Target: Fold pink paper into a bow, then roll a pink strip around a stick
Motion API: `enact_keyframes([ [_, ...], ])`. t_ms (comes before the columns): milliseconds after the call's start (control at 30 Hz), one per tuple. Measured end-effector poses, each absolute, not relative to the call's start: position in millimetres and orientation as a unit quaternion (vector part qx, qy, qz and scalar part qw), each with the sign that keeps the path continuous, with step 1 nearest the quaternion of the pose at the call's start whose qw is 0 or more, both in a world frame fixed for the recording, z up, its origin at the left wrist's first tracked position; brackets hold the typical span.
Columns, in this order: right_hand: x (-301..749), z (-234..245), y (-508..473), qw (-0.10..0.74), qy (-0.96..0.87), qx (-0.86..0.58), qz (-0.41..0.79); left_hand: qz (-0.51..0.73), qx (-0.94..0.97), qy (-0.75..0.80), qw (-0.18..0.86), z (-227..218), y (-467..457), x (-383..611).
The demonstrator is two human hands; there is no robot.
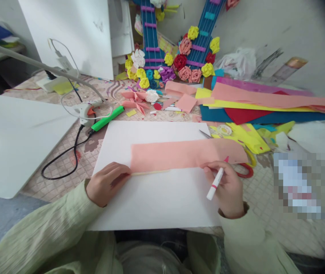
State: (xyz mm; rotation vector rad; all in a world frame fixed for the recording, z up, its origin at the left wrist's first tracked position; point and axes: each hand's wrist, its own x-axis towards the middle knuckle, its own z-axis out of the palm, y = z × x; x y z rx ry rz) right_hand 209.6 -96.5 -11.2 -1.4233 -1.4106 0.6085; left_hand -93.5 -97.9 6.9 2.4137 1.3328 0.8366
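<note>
A strip of peach-coloured paper (165, 155) lies across a white board (151, 205), its right end curling up. Along its lower left edge runs a thin yellowish stick (151, 173). My left hand (108, 184) is closed at the strip's lower left corner, fingertips on the stick's left end; whether they pinch the paper too I cannot tell. In my right hand (228, 186) is a white marker (216, 183) with a red tip, held between the fingers while the thumb and fingertips touch the strip's lower edge. Scissors (245, 170) lie partly hidden under the strip's right end.
Left of the board are a glue gun (86, 114) with a looping black cord, a green stick-shaped object (108, 118) and another white board (16, 140). Behind lie paper flowers (185, 61), two blue guitar-like crafts and coloured paper sheets (265, 99). Yellow scraps (248, 137) sit right.
</note>
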Motion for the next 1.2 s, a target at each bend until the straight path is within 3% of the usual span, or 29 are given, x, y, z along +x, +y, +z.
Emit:
enact_keyframes([
  [1200,209.2,-13.8,-97.1,0.499,-0.579,-0.582,0.279,0.282,0.817,0.490,0.113,6.6,-98.3,-90.0],
])
